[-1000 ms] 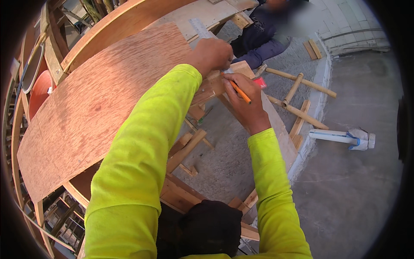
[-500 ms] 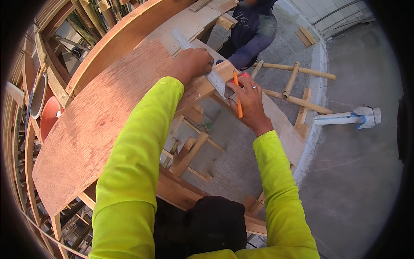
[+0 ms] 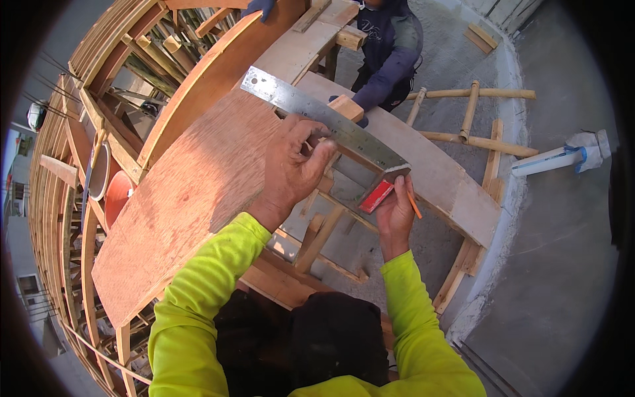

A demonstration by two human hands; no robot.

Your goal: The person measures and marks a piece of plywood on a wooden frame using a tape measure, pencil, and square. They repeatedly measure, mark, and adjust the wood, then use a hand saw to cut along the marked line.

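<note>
The left hand (image 3: pixel 294 169) presses fingers closed over the steel square (image 3: pixel 324 122) lying across the plywood sheet (image 3: pixel 192 192), while the right hand (image 3: pixel 395 212) grips its red end and a pencil (image 3: pixel 414 206), so marking appears next, requiring a steady blade.

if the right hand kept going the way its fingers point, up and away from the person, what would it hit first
Probably the red handle of the metal square, which the right hand already seems to touch. Past it lies the pale plank, though depth is hard to judge.
</note>
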